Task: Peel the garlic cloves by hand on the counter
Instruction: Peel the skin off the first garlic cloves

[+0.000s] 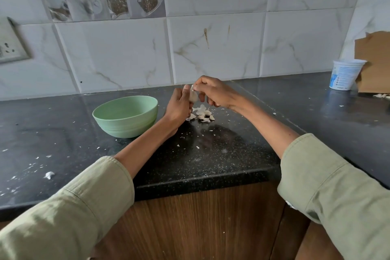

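Observation:
A pale garlic clove (192, 96) is held above the black counter (211, 150), near the back wall. My left hand (179, 104) grips it from the left with curled fingers. My right hand (211, 91) pinches the papery skin at the clove's top. Below both hands lies a small heap of white garlic skins and pieces (201, 114). A light green bowl (125, 116) stands on the counter just left of my left hand; its inside is hidden from here.
A white plastic cup (346, 74) and a torn piece of cardboard (373, 63) stand at the far right by the wall. White flakes of skin are scattered over the counter. A wall socket (10, 44) is at the left. The counter's front edge runs above wooden cabinet doors.

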The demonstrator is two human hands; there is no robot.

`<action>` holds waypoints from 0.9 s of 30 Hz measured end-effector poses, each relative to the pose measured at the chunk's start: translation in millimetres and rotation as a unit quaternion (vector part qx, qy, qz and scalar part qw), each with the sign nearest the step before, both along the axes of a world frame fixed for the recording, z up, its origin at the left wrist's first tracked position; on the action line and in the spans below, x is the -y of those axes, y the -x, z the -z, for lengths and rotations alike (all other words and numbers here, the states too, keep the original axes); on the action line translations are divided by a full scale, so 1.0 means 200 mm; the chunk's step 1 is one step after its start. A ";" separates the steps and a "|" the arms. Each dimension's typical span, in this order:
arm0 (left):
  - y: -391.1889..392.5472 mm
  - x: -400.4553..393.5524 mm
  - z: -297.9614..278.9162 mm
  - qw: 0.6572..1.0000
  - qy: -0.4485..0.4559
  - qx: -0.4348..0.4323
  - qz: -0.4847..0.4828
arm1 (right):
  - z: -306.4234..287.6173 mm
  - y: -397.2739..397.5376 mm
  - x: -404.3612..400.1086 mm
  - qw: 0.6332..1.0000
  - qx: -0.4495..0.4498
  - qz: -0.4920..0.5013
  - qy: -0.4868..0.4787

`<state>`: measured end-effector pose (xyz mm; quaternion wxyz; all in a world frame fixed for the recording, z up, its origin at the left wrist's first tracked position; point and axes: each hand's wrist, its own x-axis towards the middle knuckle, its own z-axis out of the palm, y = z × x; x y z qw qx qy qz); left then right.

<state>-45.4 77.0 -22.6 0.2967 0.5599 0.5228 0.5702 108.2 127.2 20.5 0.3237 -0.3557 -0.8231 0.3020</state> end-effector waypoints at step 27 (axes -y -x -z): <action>-0.01 0.02 -0.01 0.988 -0.079 -0.114 -0.064 | 0.04 0.05 0.04 0.998 0.022 -0.006 -0.058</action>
